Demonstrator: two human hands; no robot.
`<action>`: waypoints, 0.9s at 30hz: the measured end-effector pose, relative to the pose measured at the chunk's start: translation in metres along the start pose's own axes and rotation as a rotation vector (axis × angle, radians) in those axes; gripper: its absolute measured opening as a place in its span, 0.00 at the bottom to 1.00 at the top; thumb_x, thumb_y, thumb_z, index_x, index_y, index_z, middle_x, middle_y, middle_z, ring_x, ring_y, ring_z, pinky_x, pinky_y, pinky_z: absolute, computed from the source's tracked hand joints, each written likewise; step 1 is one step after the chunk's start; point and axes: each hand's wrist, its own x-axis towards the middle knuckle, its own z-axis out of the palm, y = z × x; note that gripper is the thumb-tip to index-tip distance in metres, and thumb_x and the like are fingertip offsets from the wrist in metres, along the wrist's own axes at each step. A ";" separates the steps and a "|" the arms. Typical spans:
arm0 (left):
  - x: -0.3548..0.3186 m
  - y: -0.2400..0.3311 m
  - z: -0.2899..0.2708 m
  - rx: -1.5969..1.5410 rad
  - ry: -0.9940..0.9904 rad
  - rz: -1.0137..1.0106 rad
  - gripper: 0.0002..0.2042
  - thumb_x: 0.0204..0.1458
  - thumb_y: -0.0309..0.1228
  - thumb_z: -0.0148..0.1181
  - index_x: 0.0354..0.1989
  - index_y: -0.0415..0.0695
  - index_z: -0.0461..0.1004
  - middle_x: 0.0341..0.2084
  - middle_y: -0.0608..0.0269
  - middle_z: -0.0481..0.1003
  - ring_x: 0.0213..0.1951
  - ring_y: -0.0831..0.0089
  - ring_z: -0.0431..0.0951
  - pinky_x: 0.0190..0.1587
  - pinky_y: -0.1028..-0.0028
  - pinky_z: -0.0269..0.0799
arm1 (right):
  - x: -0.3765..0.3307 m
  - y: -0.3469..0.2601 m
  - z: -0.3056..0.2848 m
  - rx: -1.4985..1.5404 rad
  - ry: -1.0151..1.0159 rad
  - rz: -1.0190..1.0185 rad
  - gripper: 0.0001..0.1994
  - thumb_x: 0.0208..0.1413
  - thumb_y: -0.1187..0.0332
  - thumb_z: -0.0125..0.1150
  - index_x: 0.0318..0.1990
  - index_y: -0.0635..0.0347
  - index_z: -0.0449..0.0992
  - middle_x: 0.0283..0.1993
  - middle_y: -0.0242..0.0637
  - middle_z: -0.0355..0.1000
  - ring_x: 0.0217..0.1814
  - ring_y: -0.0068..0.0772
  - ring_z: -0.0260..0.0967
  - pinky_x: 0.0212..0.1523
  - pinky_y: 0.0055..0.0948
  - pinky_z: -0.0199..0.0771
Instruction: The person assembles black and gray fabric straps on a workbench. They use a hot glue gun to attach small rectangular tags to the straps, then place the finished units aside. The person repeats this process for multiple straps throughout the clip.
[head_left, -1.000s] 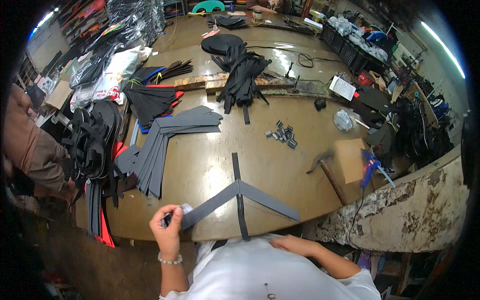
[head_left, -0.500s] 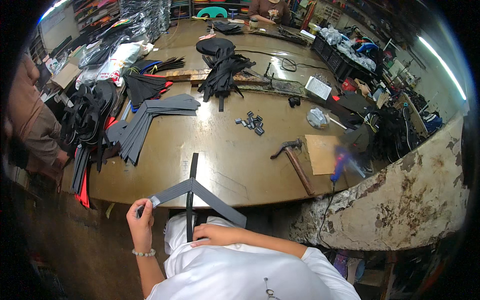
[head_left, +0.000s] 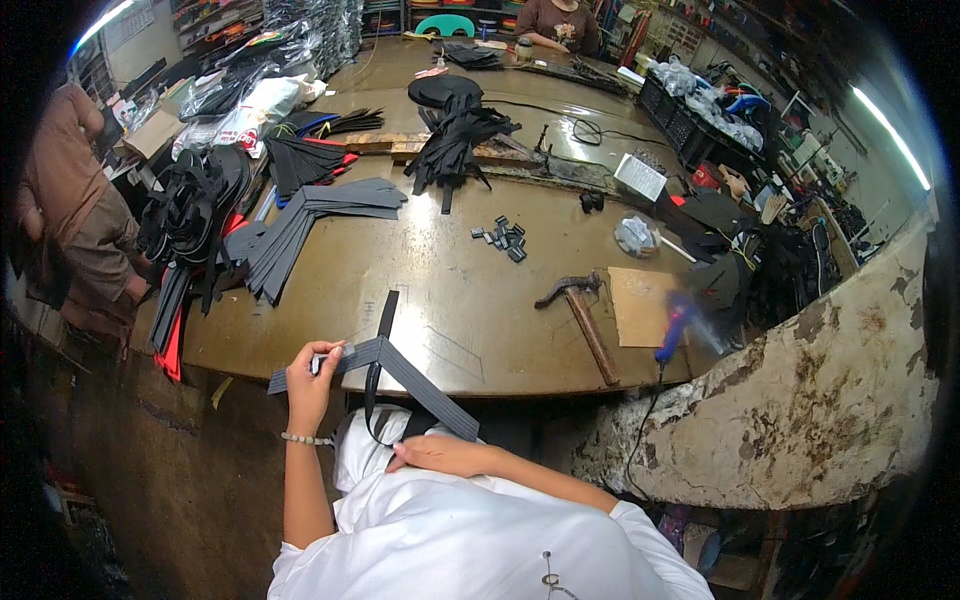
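Observation:
A dark grey, ribbed V-shaped piece (head_left: pixel 430 391) lies over the near table edge, its right arm reaching toward my lap. My left hand (head_left: pixel 312 378) is closed in a pinch at its left arm, on a small light-grey piece (head_left: pixel 347 350) too small to identify. A narrow black strap (head_left: pixel 388 315) passes by the V's point and curves down toward me. Its lower end meets the fingertips of my right hand (head_left: pixel 440 455), which rests on my lap with the fingers mostly together. Part of the strap's end is hidden there.
Right of the strap lie a hammer (head_left: pixel 590 335), a brown board (head_left: pixel 638 307) and a blurred blue corded tool (head_left: pixel 676 328). Several small dark clips (head_left: pixel 505 238) sit mid-table. Stacked grey V pieces (head_left: pixel 310 225) and black straps (head_left: pixel 455 140) lie farther off. Two people stand or sit beyond.
My left hand has moved right and up from the V piece's left end toward its middle. The strap, straight before, now bows leftward. My right hand has shifted slightly.

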 end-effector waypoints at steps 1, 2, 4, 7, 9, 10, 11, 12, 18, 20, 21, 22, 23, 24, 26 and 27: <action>0.003 0.000 -0.002 0.041 -0.001 -0.040 0.09 0.55 0.30 0.63 0.34 0.36 0.77 0.25 0.66 0.76 0.30 0.81 0.72 0.36 0.77 0.68 | -0.001 -0.003 -0.001 -0.071 0.134 -0.024 0.23 0.70 0.55 0.38 0.45 0.64 0.78 0.39 0.43 0.71 0.43 0.40 0.69 0.46 0.33 0.68; 0.006 0.000 -0.005 0.088 -0.007 -0.056 0.09 0.55 0.31 0.63 0.34 0.36 0.77 0.24 0.67 0.76 0.29 0.81 0.72 0.35 0.78 0.68 | -0.002 -0.006 -0.003 -0.149 0.267 0.000 0.20 0.69 0.58 0.42 0.44 0.64 0.78 0.38 0.43 0.72 0.41 0.40 0.70 0.44 0.33 0.69; 0.012 0.001 -0.007 0.149 -0.022 -0.094 0.10 0.55 0.32 0.63 0.34 0.35 0.77 0.24 0.68 0.76 0.28 0.81 0.70 0.33 0.78 0.67 | -0.001 -0.012 -0.008 -0.534 0.680 -0.216 0.10 0.61 0.67 0.55 0.43 0.63 0.78 0.35 0.42 0.71 0.37 0.43 0.69 0.40 0.35 0.69; 0.021 -0.001 -0.002 0.143 -0.043 -0.148 0.11 0.55 0.33 0.63 0.34 0.36 0.77 0.23 0.70 0.75 0.27 0.83 0.68 0.31 0.79 0.65 | 0.005 -0.018 -0.024 -0.962 0.880 -0.136 0.12 0.56 0.67 0.60 0.47 0.59 0.77 0.39 0.39 0.70 0.39 0.41 0.66 0.39 0.36 0.66; 0.028 -0.003 0.009 0.079 -0.029 -0.176 0.10 0.55 0.33 0.63 0.33 0.37 0.77 0.23 0.71 0.74 0.26 0.84 0.68 0.30 0.79 0.64 | 0.010 -0.021 -0.038 -1.070 0.932 -0.044 0.13 0.55 0.66 0.61 0.47 0.58 0.77 0.39 0.38 0.69 0.41 0.40 0.65 0.40 0.38 0.65; 0.031 -0.004 0.014 0.067 -0.048 -0.177 0.09 0.55 0.33 0.64 0.33 0.38 0.77 0.23 0.73 0.73 0.26 0.85 0.67 0.30 0.80 0.64 | 0.012 -0.022 -0.046 -1.065 0.947 -0.026 0.11 0.55 0.66 0.61 0.44 0.58 0.78 0.38 0.38 0.69 0.41 0.41 0.65 0.40 0.38 0.65; 0.035 -0.005 0.020 -0.002 -0.065 -0.180 0.09 0.55 0.32 0.64 0.33 0.38 0.77 0.23 0.73 0.73 0.26 0.85 0.67 0.30 0.80 0.64 | 0.012 -0.024 -0.054 -1.037 0.937 0.038 0.09 0.55 0.66 0.61 0.40 0.58 0.78 0.38 0.38 0.69 0.41 0.41 0.65 0.40 0.38 0.65; 0.038 -0.005 0.024 -0.034 -0.081 -0.174 0.09 0.54 0.32 0.64 0.33 0.38 0.77 0.23 0.73 0.73 0.26 0.85 0.67 0.30 0.81 0.64 | 0.012 -0.024 -0.061 -0.981 0.909 0.145 0.06 0.54 0.66 0.62 0.34 0.58 0.78 0.36 0.37 0.69 0.40 0.42 0.65 0.39 0.38 0.65; 0.060 -0.003 0.035 -0.010 -0.239 -0.190 0.10 0.54 0.33 0.65 0.33 0.38 0.78 0.24 0.72 0.74 0.28 0.84 0.68 0.32 0.80 0.66 | 0.021 -0.015 -0.083 -1.053 1.050 0.028 0.05 0.52 0.68 0.64 0.34 0.58 0.78 0.35 0.37 0.69 0.40 0.42 0.66 0.41 0.38 0.66; 0.066 -0.002 0.035 -0.038 -0.282 -0.205 0.10 0.54 0.33 0.65 0.34 0.38 0.78 0.25 0.72 0.74 0.28 0.84 0.68 0.34 0.80 0.66 | 0.029 -0.010 -0.087 -0.993 1.034 0.077 0.04 0.52 0.69 0.63 0.35 0.56 0.78 0.35 0.36 0.68 0.40 0.40 0.65 0.41 0.37 0.66; 0.069 -0.002 0.035 -0.021 -0.291 -0.231 0.10 0.54 0.33 0.65 0.34 0.38 0.78 0.25 0.72 0.75 0.29 0.83 0.68 0.34 0.80 0.66 | 0.031 -0.009 -0.089 -0.994 1.056 0.051 0.04 0.52 0.69 0.63 0.35 0.56 0.78 0.36 0.36 0.68 0.40 0.40 0.65 0.41 0.38 0.66; 0.070 -0.001 0.034 -0.034 -0.297 -0.224 0.10 0.54 0.33 0.65 0.34 0.38 0.78 0.26 0.72 0.75 0.29 0.83 0.69 0.35 0.79 0.66 | 0.034 -0.008 -0.093 -0.978 1.064 0.046 0.04 0.52 0.69 0.63 0.35 0.56 0.78 0.36 0.36 0.68 0.40 0.40 0.66 0.41 0.38 0.66; 0.071 0.001 0.033 -0.092 -0.315 -0.230 0.09 0.54 0.33 0.65 0.33 0.39 0.78 0.26 0.73 0.74 0.29 0.85 0.68 0.34 0.81 0.65 | 0.035 -0.010 -0.097 -0.985 1.089 -0.046 0.05 0.52 0.68 0.64 0.35 0.56 0.78 0.36 0.36 0.68 0.41 0.40 0.66 0.41 0.38 0.65; 0.071 0.003 0.031 -0.173 -0.318 -0.253 0.09 0.55 0.33 0.64 0.35 0.40 0.77 0.24 0.75 0.72 0.26 0.87 0.65 0.29 0.82 0.61 | 0.036 -0.013 -0.101 -0.945 1.040 0.074 0.05 0.52 0.68 0.64 0.35 0.56 0.79 0.35 0.36 0.69 0.41 0.40 0.66 0.42 0.38 0.65; 0.073 0.009 0.026 -0.271 -0.320 -0.424 0.08 0.55 0.32 0.64 0.34 0.39 0.78 0.26 0.74 0.73 0.29 0.87 0.67 0.33 0.84 0.63 | 0.039 -0.024 -0.110 -0.989 1.016 0.104 0.06 0.51 0.68 0.64 0.36 0.56 0.79 0.35 0.36 0.69 0.41 0.41 0.65 0.43 0.38 0.65; 0.074 0.013 0.024 -0.306 -0.319 -0.412 0.08 0.55 0.31 0.64 0.35 0.39 0.78 0.27 0.74 0.73 0.29 0.87 0.67 0.33 0.83 0.64 | 0.042 -0.031 -0.111 -0.986 1.010 0.163 0.06 0.51 0.68 0.64 0.36 0.56 0.79 0.35 0.36 0.69 0.41 0.41 0.65 0.43 0.39 0.65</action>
